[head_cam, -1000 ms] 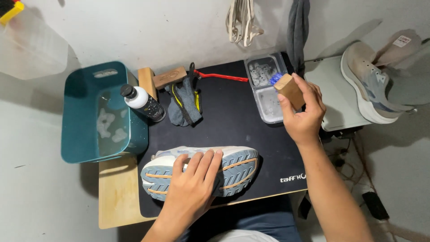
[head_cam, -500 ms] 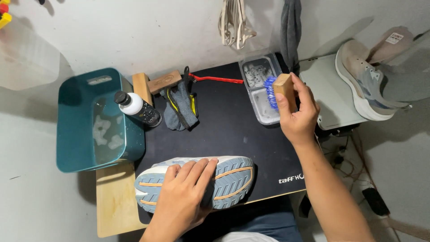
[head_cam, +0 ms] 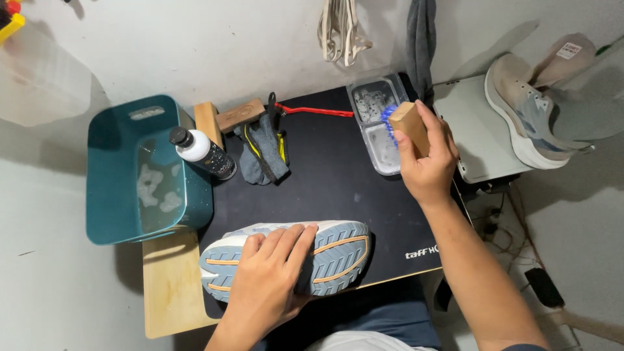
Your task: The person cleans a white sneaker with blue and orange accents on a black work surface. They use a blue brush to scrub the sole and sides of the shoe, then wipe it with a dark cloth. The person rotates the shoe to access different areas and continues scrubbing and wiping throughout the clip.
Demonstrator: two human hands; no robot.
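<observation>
Left hand [head_cam: 270, 279] pins my grey sole-up shoe [head_cam: 286, 260] on the black-matted surface [head_cam: 325, 188] below the tray [head_cam: 377, 123], right hand [head_cam: 426, 159] gripping a wooden brush [head_cam: 406, 127].

Bright, even indoor light falls from above onto a sharp, clear view. Soft shadows spread on the pale wall [head_cam: 195, 52] behind a teal tub [head_cam: 140, 172] and a grey shoe [head_cam: 533, 117]. The frame edges bend slightly, as with a wide lens.
</observation>
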